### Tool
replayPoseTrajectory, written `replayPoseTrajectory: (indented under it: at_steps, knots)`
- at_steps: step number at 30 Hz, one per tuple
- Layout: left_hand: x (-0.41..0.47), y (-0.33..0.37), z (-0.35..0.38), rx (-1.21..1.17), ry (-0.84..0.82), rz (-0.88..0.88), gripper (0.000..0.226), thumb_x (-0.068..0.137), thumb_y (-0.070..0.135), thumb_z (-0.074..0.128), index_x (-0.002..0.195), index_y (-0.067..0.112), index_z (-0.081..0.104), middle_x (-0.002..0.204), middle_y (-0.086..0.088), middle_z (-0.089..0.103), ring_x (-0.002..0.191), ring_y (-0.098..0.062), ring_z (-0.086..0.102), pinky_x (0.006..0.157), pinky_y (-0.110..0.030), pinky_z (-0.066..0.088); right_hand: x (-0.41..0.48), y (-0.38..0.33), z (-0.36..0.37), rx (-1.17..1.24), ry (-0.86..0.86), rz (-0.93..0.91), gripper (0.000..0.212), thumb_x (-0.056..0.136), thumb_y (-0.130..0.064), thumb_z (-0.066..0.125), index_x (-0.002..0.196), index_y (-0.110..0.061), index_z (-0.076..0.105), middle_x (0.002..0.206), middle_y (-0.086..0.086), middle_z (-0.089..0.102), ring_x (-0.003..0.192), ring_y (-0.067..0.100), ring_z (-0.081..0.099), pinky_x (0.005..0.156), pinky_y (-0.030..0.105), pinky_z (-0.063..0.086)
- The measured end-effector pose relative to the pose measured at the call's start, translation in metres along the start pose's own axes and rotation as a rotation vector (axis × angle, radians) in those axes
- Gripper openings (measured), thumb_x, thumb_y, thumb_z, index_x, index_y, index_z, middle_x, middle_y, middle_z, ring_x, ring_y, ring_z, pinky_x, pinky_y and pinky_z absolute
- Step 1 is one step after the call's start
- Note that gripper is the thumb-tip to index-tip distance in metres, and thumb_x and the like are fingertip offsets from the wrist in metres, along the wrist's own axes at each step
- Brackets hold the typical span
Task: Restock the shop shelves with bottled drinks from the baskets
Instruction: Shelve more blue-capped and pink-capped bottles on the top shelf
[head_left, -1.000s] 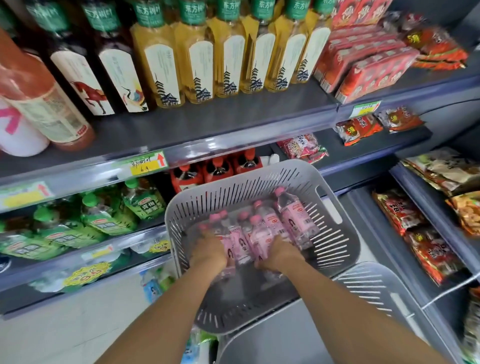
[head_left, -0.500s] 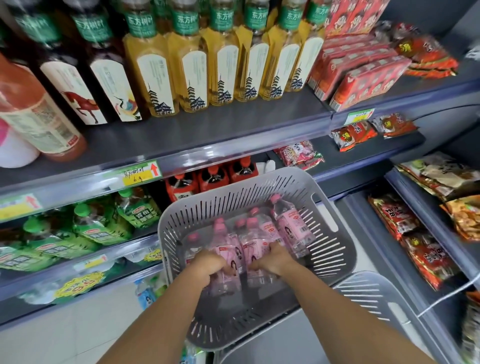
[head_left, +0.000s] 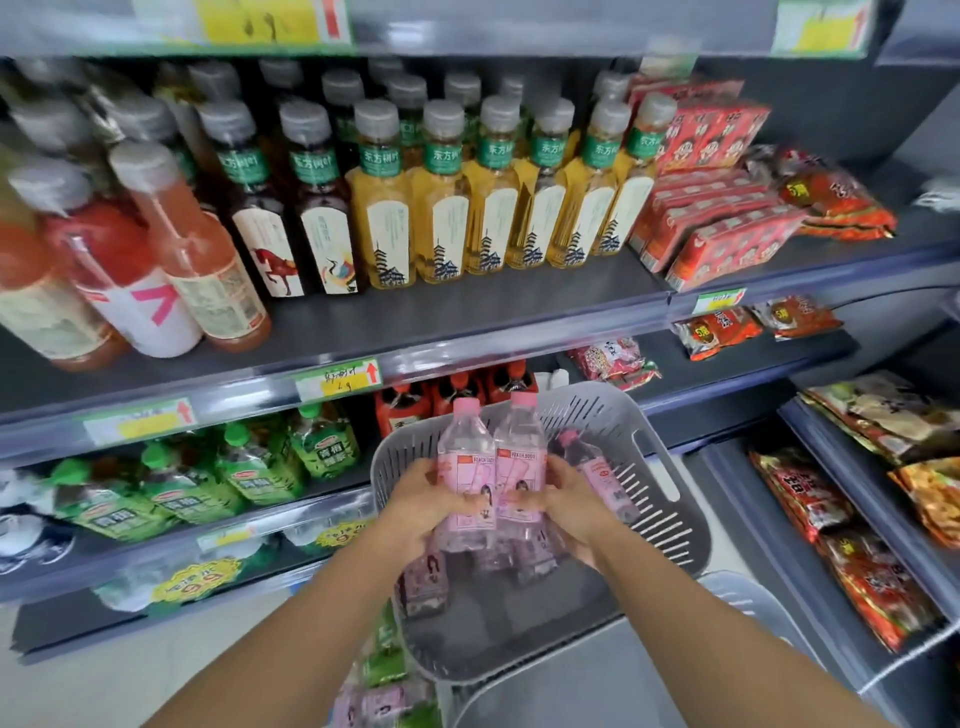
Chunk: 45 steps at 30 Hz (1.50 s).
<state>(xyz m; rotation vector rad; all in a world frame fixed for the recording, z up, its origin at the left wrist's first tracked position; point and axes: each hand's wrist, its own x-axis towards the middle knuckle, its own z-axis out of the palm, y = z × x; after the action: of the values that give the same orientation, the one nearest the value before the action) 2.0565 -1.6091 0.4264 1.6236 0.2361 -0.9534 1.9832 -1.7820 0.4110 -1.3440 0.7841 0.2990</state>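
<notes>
**Two peach soda bottles lifted, heading for a shelf**

I've got two pink-capped peach soda bottles upright and pressed side by side, raised above the grey slotted basket. My left hand is wrapped round the left bottle and my right hand round the right one, and the two bottles are squeezed together so they move as one unit. Caps up, labels facing me, which looks like the right way round for setting them down front-facing.

More pink bottles lie in the basket under and beside my hands, so I'd judge the restock is early-to-mid. Further pink-labelled bottles show at the bottom edge below the basket, blurred.

Basket sits in front of the lower shelves; a second grey basket is just beside it on the right.

Shelf above: yellow tea bottles, dark tea bottles, orange-red drinks on the left. Bare strip of the middle shelf in front of them. Below: green pouches, red bottles.

I can't see a pink-bottle slot yet. Next move needs a target gap picked first. Risk: two-bottle pinch slipping on smooth plastic.
</notes>
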Motion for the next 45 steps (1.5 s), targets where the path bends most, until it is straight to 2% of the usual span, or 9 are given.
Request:
replayPoseTrajectory:
  at_steps: [2,7,11,15,23,28,32,37,45]
  knots:
    - [-0.013,0.011,-0.011,-0.033,-0.012,0.075,0.064,0.061,0.001,0.087,0.116,0.008,0.055,0.109,-0.008,0.070,0.095,-0.020,0.069,0.076,-0.035,0.057,-0.011,-0.014,0.008,-0.013,-0.006,-0.071,0.073,0.054,-0.008,0.088,0.118,-0.020,0.056,0.112,0.001,0.072,0.107,0.023,0.067,0.100,0.052,0.048]
    - [-0.069,0.032,-0.045,-0.129,-0.029,0.219,0.062,0.064,0.002,0.084,0.116,0.011,0.051,0.110,-0.007,0.069,0.093,-0.018,0.069,0.069,-0.030,0.057,-0.050,-0.045,0.042,-0.077,-0.032,-0.188,0.071,0.055,-0.012,0.087,0.119,-0.023,0.057,0.113,-0.003,0.071,0.107,0.022,0.067,0.096,0.054,0.050]
    - [-0.117,0.037,-0.083,-0.153,0.028,0.293,0.069,0.064,0.005,0.085,0.123,0.009,0.050,0.116,-0.008,0.066,0.105,-0.023,0.065,0.091,-0.044,0.053,-0.088,-0.061,0.084,-0.071,-0.033,-0.257,0.085,0.044,-0.015,0.093,0.120,-0.019,0.055,0.113,0.002,0.070,0.105,0.024,0.067,0.095,0.051,0.051]
    - [-0.166,0.038,-0.128,-0.188,0.079,0.342,0.064,0.066,0.004,0.085,0.120,0.011,0.052,0.113,-0.007,0.068,0.107,-0.024,0.064,0.101,-0.048,0.047,-0.131,-0.073,0.133,-0.080,-0.051,-0.345,0.078,0.060,-0.003,0.088,0.127,-0.013,0.052,0.115,0.007,0.067,0.105,0.026,0.066,0.093,0.050,0.053]
    - [-0.267,0.051,-0.213,-0.297,0.155,0.479,0.058,0.069,-0.009,0.076,0.119,0.009,0.052,0.111,-0.011,0.069,0.106,-0.028,0.065,0.100,-0.048,0.048,-0.204,-0.098,0.228,-0.049,-0.204,-0.473,0.066,0.069,-0.001,0.083,0.125,-0.015,0.050,0.116,0.004,0.067,0.104,0.023,0.067,0.096,0.048,0.051]
    - [-0.313,0.071,-0.258,-0.324,0.226,0.596,0.052,0.072,-0.009,0.074,0.117,0.010,0.056,0.110,-0.009,0.069,0.097,-0.023,0.067,0.080,-0.037,0.054,-0.228,-0.134,0.278,-0.098,-0.302,-0.577,0.064,0.070,-0.001,0.082,0.123,-0.018,0.051,0.115,0.003,0.068,0.107,0.023,0.065,0.096,0.047,0.052]
    - [-0.340,0.092,-0.288,-0.368,0.262,0.660,0.056,0.073,-0.010,0.071,0.122,0.010,0.053,0.115,-0.010,0.068,0.106,-0.026,0.065,0.095,-0.043,0.051,-0.236,-0.168,0.313,-0.131,-0.374,-0.653,0.064,0.072,-0.003,0.081,0.126,-0.017,0.050,0.118,0.002,0.066,0.108,0.023,0.064,0.095,0.048,0.052]
    - [-0.369,0.113,-0.317,-0.437,0.312,0.762,0.051,0.075,-0.013,0.067,0.119,0.010,0.055,0.112,-0.010,0.069,0.101,-0.025,0.067,0.074,-0.033,0.053,-0.247,-0.204,0.353,-0.114,-0.440,-0.734,0.061,0.072,0.003,0.079,0.123,-0.015,0.052,0.112,0.003,0.068,0.104,0.022,0.066,0.089,0.040,0.055]
    - [-0.389,0.134,-0.385,-0.488,0.380,0.825,0.046,0.075,-0.012,0.067,0.116,0.006,0.056,0.101,-0.008,0.072,0.094,-0.024,0.067,0.089,-0.039,0.051,-0.257,-0.247,0.429,-0.109,-0.490,-0.802,0.058,0.072,0.003,0.079,0.120,-0.015,0.054,0.114,0.004,0.068,0.106,0.024,0.066,0.090,0.043,0.055]
